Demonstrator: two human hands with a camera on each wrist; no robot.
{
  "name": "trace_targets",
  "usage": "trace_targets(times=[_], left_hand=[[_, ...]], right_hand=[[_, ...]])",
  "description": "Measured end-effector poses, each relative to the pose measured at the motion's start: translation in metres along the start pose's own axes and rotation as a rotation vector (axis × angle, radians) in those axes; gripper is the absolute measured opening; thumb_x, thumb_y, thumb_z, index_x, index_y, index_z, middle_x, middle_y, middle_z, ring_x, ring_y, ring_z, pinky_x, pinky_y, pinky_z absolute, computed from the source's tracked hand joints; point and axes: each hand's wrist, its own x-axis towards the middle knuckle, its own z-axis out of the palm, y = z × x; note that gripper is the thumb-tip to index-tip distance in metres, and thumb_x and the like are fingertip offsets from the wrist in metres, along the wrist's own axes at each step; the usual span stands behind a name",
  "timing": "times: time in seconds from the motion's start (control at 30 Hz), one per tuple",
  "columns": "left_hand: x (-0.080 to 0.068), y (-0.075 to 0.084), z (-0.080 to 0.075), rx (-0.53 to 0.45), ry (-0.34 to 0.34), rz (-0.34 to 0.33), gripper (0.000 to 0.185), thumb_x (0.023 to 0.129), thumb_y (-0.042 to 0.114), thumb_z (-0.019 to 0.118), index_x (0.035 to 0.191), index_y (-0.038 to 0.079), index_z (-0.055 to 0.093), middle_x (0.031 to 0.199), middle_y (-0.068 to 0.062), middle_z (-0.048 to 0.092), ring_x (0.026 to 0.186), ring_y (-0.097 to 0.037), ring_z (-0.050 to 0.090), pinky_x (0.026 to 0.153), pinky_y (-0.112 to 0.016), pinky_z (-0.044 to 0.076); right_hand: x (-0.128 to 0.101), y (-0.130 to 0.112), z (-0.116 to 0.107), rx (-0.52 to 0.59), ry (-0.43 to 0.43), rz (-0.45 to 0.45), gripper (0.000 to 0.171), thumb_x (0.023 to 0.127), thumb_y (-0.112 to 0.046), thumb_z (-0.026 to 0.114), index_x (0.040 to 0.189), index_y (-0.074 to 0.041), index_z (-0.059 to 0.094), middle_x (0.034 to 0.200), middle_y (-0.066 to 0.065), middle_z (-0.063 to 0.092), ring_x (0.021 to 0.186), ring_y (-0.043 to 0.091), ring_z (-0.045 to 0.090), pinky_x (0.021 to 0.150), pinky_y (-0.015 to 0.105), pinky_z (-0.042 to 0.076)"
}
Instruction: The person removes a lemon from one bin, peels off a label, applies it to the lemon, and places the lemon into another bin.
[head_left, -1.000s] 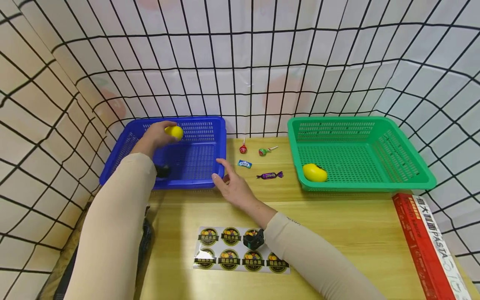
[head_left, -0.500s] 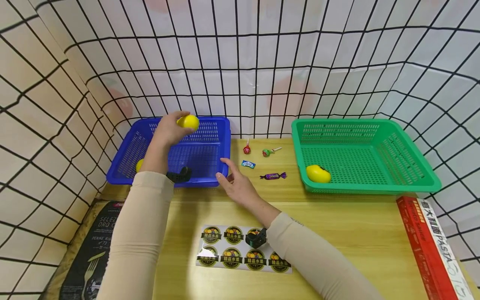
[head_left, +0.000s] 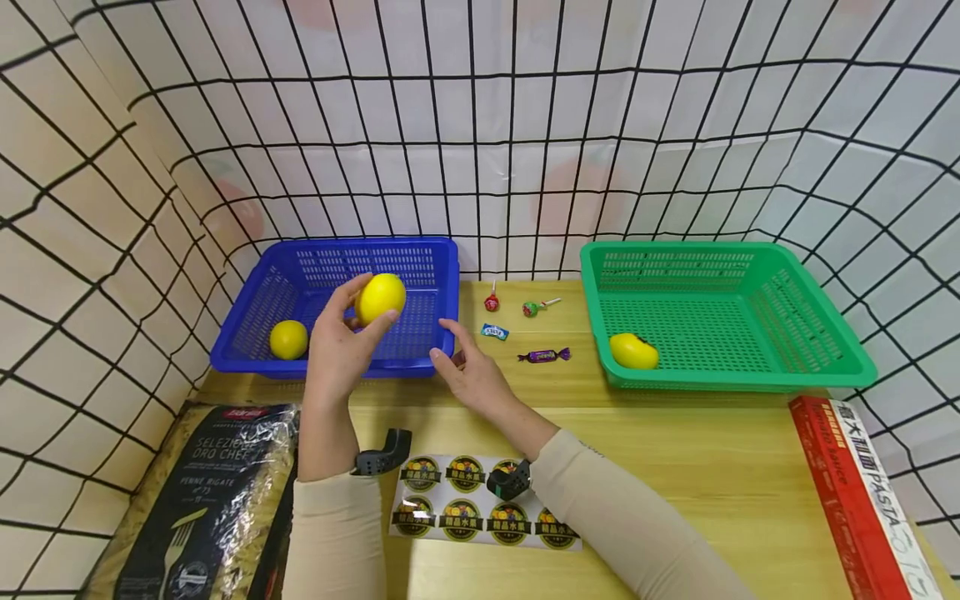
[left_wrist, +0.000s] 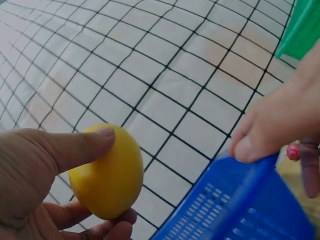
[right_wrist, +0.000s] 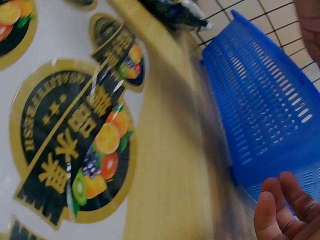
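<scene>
My left hand holds a yellow lemon up over the front of the blue basket; in the left wrist view thumb and fingers wrap the lemon. A second lemon lies in the basket's left part. My right hand hovers relaxed by the basket's front right corner, holding nothing; its fingertips show beside the blue basket in the right wrist view. A sticker sheet with round fruit labels lies on the wooden table under my right forearm.
A green basket at the right holds one yellow fruit. Two lollipops, a blue sweet and a purple sweet lie between the baskets. A pasta bag sits front left, a red pasta box front right. Gridded walls surround the table.
My left hand has lifted the lemon out of the back of the blue basket and drawn it toward me, over the front rim. The right hand has barely moved.
</scene>
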Motion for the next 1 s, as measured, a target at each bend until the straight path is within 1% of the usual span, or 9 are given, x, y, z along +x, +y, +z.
trace_targets(times=[0.17, 0.3, 0.37, 0.47, 0.57, 0.73, 0.8, 0.9, 1.0], left_hand=[[-0.02, -0.011, 0.004, -0.046, -0.043, -0.049, 0.064, 0.092, 0.033, 0.077, 0.149, 0.024, 0.047, 0.143, -0.016, 0.049, 0.105, -0.034, 0.064, 0.08, -0.034, 0.054], [-0.033, -0.017, 0.004, -0.043, -0.14, -0.107, 0.068, 0.092, 0.037, 0.077, 0.147, 0.019, 0.04, 0.141, -0.019, 0.047, 0.105, -0.035, 0.065, 0.081, -0.033, 0.053], [-0.039, -0.018, 0.004, -0.03, -0.196, -0.116, 0.069, 0.092, 0.037, 0.076, 0.146, 0.017, 0.037, 0.14, -0.019, 0.046, 0.104, -0.034, 0.065, 0.081, -0.032, 0.052], [-0.046, -0.018, 0.003, -0.018, -0.257, -0.1, 0.071, 0.092, 0.036, 0.076, 0.147, 0.019, 0.035, 0.138, -0.018, 0.046, 0.099, -0.032, 0.065, 0.08, -0.032, 0.053], [-0.053, -0.017, 0.006, -0.009, -0.293, -0.057, 0.072, 0.092, 0.032, 0.078, 0.15, 0.02, 0.036, 0.134, -0.018, 0.049, 0.093, -0.029, 0.063, 0.079, -0.033, 0.054], [-0.067, -0.018, 0.015, 0.049, -0.347, 0.051, 0.063, 0.088, 0.027, 0.082, 0.144, 0.016, 0.052, 0.124, -0.014, 0.056, 0.095, -0.026, 0.06, 0.077, -0.032, 0.056], [-0.074, -0.019, 0.019, 0.082, -0.373, 0.076, 0.059, 0.087, 0.027, 0.083, 0.139, 0.016, 0.058, 0.122, -0.01, 0.06, 0.097, -0.025, 0.06, 0.078, -0.032, 0.055], [-0.082, -0.023, 0.027, 0.118, -0.419, 0.073, 0.055, 0.084, 0.028, 0.085, 0.134, 0.019, 0.063, 0.12, -0.004, 0.065, 0.098, -0.022, 0.061, 0.076, -0.032, 0.055], [-0.088, -0.029, 0.038, 0.112, -0.482, 0.028, 0.052, 0.083, 0.027, 0.085, 0.13, 0.019, 0.065, 0.117, -0.001, 0.069, 0.094, -0.021, 0.061, 0.073, -0.032, 0.055]], right_hand=[[-0.007, -0.002, -0.006, 0.024, 0.014, 0.009, 0.067, 0.101, -0.056, 0.055, 0.159, -0.04, 0.027, 0.102, 0.008, 0.066, 0.079, 0.02, 0.063, 0.065, 0.031, 0.053], [-0.022, -0.002, -0.01, 0.041, 0.001, 0.01, 0.07, 0.099, -0.056, 0.059, 0.159, -0.044, 0.025, 0.104, 0.007, 0.065, 0.076, 0.019, 0.063, 0.062, 0.03, 0.053], [-0.034, -0.002, -0.013, 0.043, -0.014, 0.01, 0.07, 0.099, -0.053, 0.061, 0.158, -0.045, 0.025, 0.104, 0.006, 0.066, 0.074, 0.019, 0.064, 0.061, 0.031, 0.053], [-0.054, -0.002, -0.02, 0.036, -0.038, 0.017, 0.069, 0.099, -0.049, 0.062, 0.158, -0.046, 0.026, 0.106, 0.005, 0.066, 0.074, 0.018, 0.065, 0.06, 0.032, 0.054], [-0.074, 0.002, -0.028, 0.042, -0.053, 0.027, 0.068, 0.099, -0.046, 0.064, 0.157, -0.046, 0.028, 0.107, 0.004, 0.066, 0.073, 0.017, 0.063, 0.058, 0.032, 0.053], [-0.105, 0.014, -0.039, 0.04, -0.13, 0.039, 0.068, 0.099, -0.041, 0.066, 0.157, -0.039, 0.03, 0.106, 0.002, 0.065, 0.068, 0.014, 0.062, 0.056, 0.029, 0.052], [-0.116, 0.018, -0.043, 0.026, -0.168, 0.042, 0.068, 0.099, -0.039, 0.066, 0.157, -0.037, 0.031, 0.104, 0.001, 0.064, 0.061, 0.011, 0.058, 0.052, 0.026, 0.05], [-0.129, 0.024, -0.048, 0.012, -0.201, 0.045, 0.067, 0.099, -0.036, 0.068, 0.157, -0.029, 0.035, 0.098, 0.0, 0.064, 0.051, 0.007, 0.049, 0.046, 0.023, 0.045], [-0.137, 0.03, -0.053, -0.001, -0.2, 0.06, 0.063, 0.097, -0.036, 0.07, 0.152, -0.021, 0.043, 0.091, 0.0, 0.064, 0.05, 0.006, 0.045, 0.046, 0.023, 0.043]])
